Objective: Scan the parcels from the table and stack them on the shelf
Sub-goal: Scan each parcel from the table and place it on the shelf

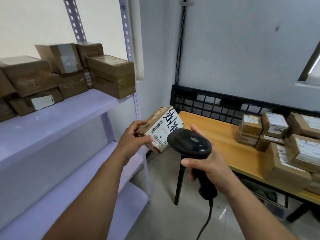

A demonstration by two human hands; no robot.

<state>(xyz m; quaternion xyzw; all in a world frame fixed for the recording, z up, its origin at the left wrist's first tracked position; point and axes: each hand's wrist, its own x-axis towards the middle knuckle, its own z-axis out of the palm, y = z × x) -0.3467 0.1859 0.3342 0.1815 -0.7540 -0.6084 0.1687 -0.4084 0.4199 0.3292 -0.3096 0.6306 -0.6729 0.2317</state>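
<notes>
Grey walls meet in a corner ahead of me, with a pale shelf [57, 111] on my left and a wooden table [223, 135] on my right. Between them, in the air, I hold a small brown parcel [162, 127] in my left hand [133, 139] — fingers curled over its far taped side, thumb pressed on the near edge. Its white label faces up toward me, tilted, with barcodes near my thumb and black handwriting across the far half. The parcel's long axis runs from low near my hand up and away toward the table's near corner.

My right hand [207, 165] is wrapped tight around the handle of a black scanner [190, 142]. Its rounded head sits just beside the parcel's right edge and covers a little of the label; its nose points toward the label. A black cable [206, 222] hangs from the handle to the floor.

On the shelf, a group of brown boxes [69, 73] is stacked two high, reaching close to the front upright post. More labelled boxes [277, 134] crowd the table's right part — its left end is bare wood, backed by a black grid rail [216, 104].
</notes>
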